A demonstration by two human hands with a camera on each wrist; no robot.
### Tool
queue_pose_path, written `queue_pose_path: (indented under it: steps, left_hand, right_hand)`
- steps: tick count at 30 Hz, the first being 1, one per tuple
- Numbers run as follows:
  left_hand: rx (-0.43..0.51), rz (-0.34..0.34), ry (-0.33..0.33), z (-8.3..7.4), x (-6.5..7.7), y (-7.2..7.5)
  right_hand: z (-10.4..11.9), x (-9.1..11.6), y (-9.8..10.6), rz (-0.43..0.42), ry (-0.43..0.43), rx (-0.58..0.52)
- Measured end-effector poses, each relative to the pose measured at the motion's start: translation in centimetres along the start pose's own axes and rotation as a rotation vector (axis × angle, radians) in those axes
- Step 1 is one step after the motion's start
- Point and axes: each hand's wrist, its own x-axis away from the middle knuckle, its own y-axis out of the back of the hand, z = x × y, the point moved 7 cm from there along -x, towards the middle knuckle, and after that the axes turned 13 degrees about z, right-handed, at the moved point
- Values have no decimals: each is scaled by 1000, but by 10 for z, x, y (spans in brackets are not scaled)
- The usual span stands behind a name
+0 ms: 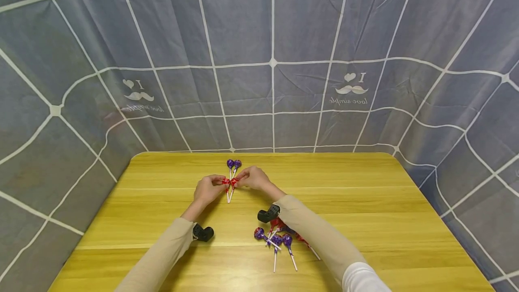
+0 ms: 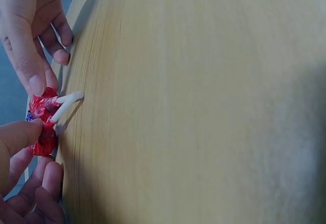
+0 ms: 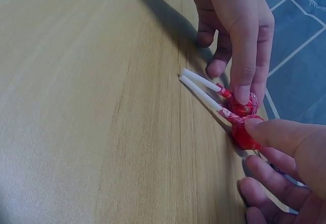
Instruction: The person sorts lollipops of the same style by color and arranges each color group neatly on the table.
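head view: left red lollipop (image 1: 226, 182) is pinched by left hand (image 1: 208, 189), right red lollipop (image 1: 234, 182) by right hand (image 1: 254, 178). both red heads are held side by side over the table (image 1: 162, 197), left of centre, near far edge. white sticks are pointed back at the wearer, ends brought close together. purple pair (image 1: 234, 163) is seen just beyond, sticks run toward the red heads. loose lollipops (image 1: 287, 239), purple and red, are heaped nearer the wearer, partly covered by right sleeve (image 1: 316, 233); count can't be told. a black device is worn at each wrist. grey curtain (image 1: 243, 26) with white grid is hung behind.

left wrist view: left red head is gripped between thumb and fingers of the lower hand (left); right one is grasped by the upper hand (right). stick ends are seen meeting or overlapping; contact can't be confirmed.

right wrist view: same two heads, held close together. right red head is nipped under right thumb, left one by left fingertips. purple heads are mostly hidden here.
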Motion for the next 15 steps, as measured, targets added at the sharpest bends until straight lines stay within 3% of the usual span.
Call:
queue_pose_path:
  steps: [15]
  left_hand:
    - [12,5,-32,1,2,0]
  right_hand:
    - [0,2,-1,10,17,12]
